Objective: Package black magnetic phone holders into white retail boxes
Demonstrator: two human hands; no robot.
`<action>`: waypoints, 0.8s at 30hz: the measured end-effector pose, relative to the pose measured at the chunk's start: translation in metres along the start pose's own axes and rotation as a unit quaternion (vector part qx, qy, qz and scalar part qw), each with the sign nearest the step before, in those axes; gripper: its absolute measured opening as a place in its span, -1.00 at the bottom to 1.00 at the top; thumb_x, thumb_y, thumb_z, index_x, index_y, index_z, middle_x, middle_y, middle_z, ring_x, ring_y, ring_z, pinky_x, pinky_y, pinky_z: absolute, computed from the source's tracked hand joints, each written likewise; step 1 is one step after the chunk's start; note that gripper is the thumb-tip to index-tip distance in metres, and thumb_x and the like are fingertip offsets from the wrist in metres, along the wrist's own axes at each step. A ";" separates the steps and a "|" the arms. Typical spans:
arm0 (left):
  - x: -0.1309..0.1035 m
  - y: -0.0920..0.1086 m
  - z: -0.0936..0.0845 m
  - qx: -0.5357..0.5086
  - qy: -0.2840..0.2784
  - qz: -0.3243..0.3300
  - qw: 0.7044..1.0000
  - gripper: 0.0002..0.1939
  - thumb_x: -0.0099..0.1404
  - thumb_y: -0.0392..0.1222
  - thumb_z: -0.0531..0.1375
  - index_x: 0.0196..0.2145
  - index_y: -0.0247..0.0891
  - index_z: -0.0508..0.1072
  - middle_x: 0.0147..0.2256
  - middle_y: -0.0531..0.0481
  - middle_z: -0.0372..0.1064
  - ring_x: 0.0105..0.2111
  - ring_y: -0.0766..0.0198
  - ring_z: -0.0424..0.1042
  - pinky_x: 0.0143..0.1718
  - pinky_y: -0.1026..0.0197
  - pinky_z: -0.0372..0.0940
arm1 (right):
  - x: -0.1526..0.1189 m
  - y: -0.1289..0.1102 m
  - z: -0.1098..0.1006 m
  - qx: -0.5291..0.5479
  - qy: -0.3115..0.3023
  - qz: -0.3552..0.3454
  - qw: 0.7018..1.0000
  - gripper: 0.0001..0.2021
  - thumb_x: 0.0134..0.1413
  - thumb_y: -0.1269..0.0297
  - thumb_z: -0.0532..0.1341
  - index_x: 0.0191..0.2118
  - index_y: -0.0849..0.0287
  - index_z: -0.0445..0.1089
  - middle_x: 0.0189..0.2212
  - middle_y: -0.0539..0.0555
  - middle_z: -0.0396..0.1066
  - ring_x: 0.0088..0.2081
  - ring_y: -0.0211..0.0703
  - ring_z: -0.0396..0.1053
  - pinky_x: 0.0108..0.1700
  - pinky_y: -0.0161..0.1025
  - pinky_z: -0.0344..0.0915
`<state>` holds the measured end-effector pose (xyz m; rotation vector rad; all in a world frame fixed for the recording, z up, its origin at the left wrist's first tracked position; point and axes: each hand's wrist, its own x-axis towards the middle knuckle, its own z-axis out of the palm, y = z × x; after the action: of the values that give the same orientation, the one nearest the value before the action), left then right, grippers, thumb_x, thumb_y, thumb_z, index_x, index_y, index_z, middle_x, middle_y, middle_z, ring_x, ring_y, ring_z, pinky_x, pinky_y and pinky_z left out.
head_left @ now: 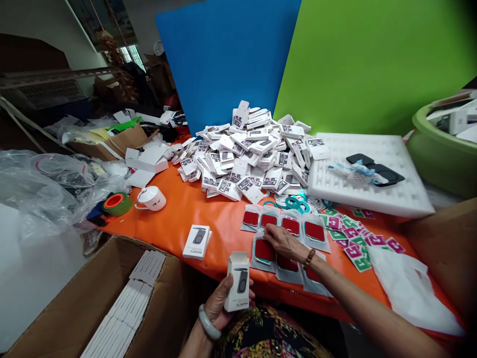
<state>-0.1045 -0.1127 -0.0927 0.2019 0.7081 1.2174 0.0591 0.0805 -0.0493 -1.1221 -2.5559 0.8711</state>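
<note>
My left hand (219, 301) grips a small white box (238, 288) printed "MAGNETIC" with a picture of a black device. The box is upright, its top flap raised; what is inside cannot be seen. On the orange table my right hand (285, 242) has its fingers bent together at the upper edge of a translucent pouch (264, 250) with a red square in it. Similar pouches (315, 230) lie in two rows around that hand. A few printed white boxes (197, 241) are stacked left of the pouches.
A heap of white boxes (249, 154) covers the table's back. Below left, a carton (167, 298) holds packed boxes. A white mug (151, 199) and tape rolls (118, 204) stand left. Rightward are pink and green stickers (354, 238), a foam tray (406, 199) and a green tub (439, 164).
</note>
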 end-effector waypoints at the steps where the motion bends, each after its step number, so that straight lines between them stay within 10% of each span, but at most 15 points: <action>1: 0.000 0.000 -0.001 -0.004 -0.001 0.001 1.000 -0.51 0.16 0.10 0.17 -0.19 -0.45 0.46 -0.32 -0.20 0.45 -0.37 0.20 0.45 -0.31 0.21 0.30 | 0.002 -0.001 -0.001 0.010 -0.003 -0.001 1.000 -0.86 0.14 0.34 -0.05 -0.44 0.14 0.13 -0.50 -0.01 0.24 -0.48 -0.25 0.15 -0.39 -0.28 0.06; 14: 0.002 -0.005 -0.006 -0.088 -0.033 0.010 0.996 -0.47 0.08 0.15 0.23 -0.19 -0.39 0.45 -0.29 -0.15 0.46 -0.37 0.20 0.46 -0.31 0.20 0.31 | 0.014 -0.002 -0.009 0.292 -0.146 0.018 0.945 -0.69 -0.19 0.27 0.28 -0.22 0.15 0.32 -0.48 -0.09 0.23 -0.47 -0.31 0.14 -0.42 -0.35 0.14; 24: 0.011 -0.010 0.001 -0.094 -0.093 -0.027 0.991 -0.38 0.09 0.25 0.15 -0.19 -0.43 0.43 -0.29 -0.19 0.44 -0.41 0.19 0.47 -0.43 0.26 0.29 | -0.006 -0.052 -0.067 0.393 -0.104 0.037 0.913 -0.69 -0.18 0.25 0.29 -0.21 0.16 0.41 -0.34 0.01 0.39 -0.40 -0.25 0.29 -0.37 -0.30 0.28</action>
<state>-0.0940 -0.1063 -0.1009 0.1370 0.4310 1.1880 0.0594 0.0773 0.0358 -0.8833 -1.9397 1.8843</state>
